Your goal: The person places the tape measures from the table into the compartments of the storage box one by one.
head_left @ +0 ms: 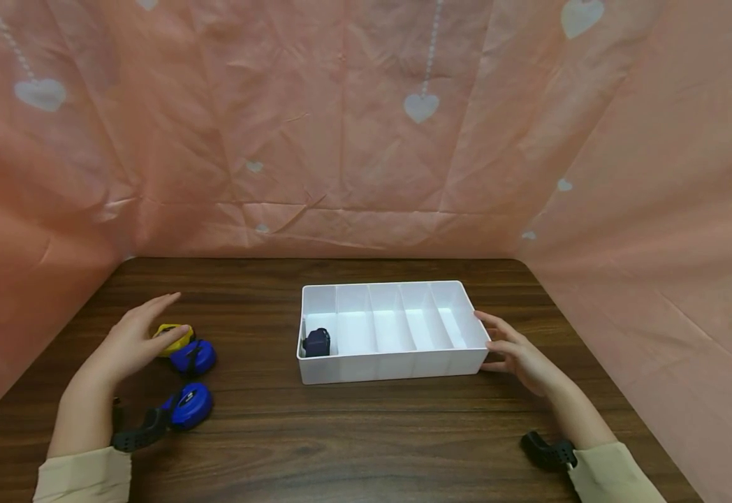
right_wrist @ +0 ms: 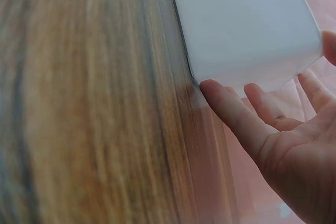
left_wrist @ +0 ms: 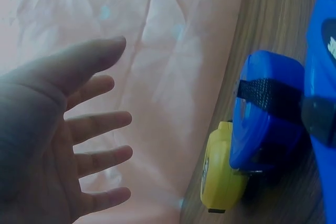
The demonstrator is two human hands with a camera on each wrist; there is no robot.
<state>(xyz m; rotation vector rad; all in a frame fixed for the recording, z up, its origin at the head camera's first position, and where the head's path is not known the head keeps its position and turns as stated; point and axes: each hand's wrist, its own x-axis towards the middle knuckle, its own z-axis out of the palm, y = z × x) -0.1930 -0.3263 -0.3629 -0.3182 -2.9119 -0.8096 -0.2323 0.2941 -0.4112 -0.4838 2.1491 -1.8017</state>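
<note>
A white box [head_left: 391, 368] divided into several compartments lies in the middle of the table. In its leftmost compartment sits a dark tape measure [head_left: 317, 342]. My right hand [head_left: 523, 356] touches the box's right end with spread, lightly bent fingertips [right_wrist: 211, 88]. On the left, my left hand [head_left: 128, 342] hovers with fingers extended and nothing in it. Just beside and partly behind that hand are a yellow tape measure [left_wrist: 223, 171] and a blue tape measure [head_left: 193, 357] with a black strap. A second blue tape measure [head_left: 191, 406] lies closer to me.
The brown wood-grain table [head_left: 366, 440] has pink cloth [head_left: 341, 140] with white hearts hanging at its back and sides. A black wrist strap [head_left: 140, 432] shows below the left hand, and another black strap [head_left: 548, 450] below the right.
</note>
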